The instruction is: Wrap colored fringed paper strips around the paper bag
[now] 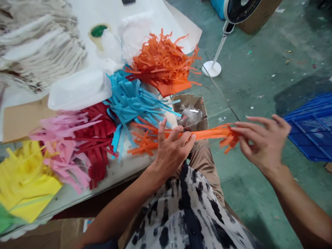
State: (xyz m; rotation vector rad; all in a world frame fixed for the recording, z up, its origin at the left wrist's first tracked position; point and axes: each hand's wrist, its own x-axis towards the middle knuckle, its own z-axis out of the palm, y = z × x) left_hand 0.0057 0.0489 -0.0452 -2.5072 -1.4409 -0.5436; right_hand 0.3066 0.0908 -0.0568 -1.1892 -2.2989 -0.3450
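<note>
Head view, hands: The left hand (172, 150) was closed by thumb and fingers on a narrow orange tissue-like band (209, 134); the right hand (264, 143) pinched its right end between the fingertips. The hands were well apart, with the band stretched straight between them.
Orange band: It lay across the person's lap, just off the near right corner of the white-topped desk (90, 10). Short frayed strips hung at its right end, and a looser orange fringe (145, 140) spread over the desk edge, left of the left hand.
Progress: The middle of the band looked gathered into a slim length, while both ends were loose; judged from that, this piece was partly worked and not finished.
Left over: Cut strips lay in separate heaps, neither hand on them: a shaggy orange heap (166, 64) at the far right, bright blue strips (135, 98) nearer, then dark red strips (95, 138), pale pink strips (66, 133) and yellow fringed sheets (28, 180) towards the near left. Whether any of these counted as done could not be told.
Far desk: A stack of off-white cloth (44, 52) filled the left; a shallow white plastic tray (80, 89) and a tape roll with a green centre (99, 31) stood right of it.
Floor: A white pedestal fan (219, 52) stood at the far right, and a blue plastic crate (311, 128) beyond the right hand.
</note>
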